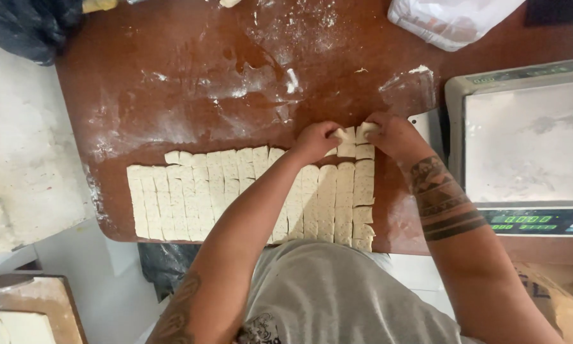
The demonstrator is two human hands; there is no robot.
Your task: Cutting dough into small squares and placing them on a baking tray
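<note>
Left hand (315,140) and right hand (388,132) each pinch shut on a cut dough piece (356,133) at the far right corner of the dough grid (235,194). Grid lies on the floured bench (172,83), scale (522,146) just right.

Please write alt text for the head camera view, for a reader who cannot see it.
Both hands, left hand and right hand, pinch small dough pieces at the far right corner of a cut dough sheet on a floured brown table, beside a scale.
</note>
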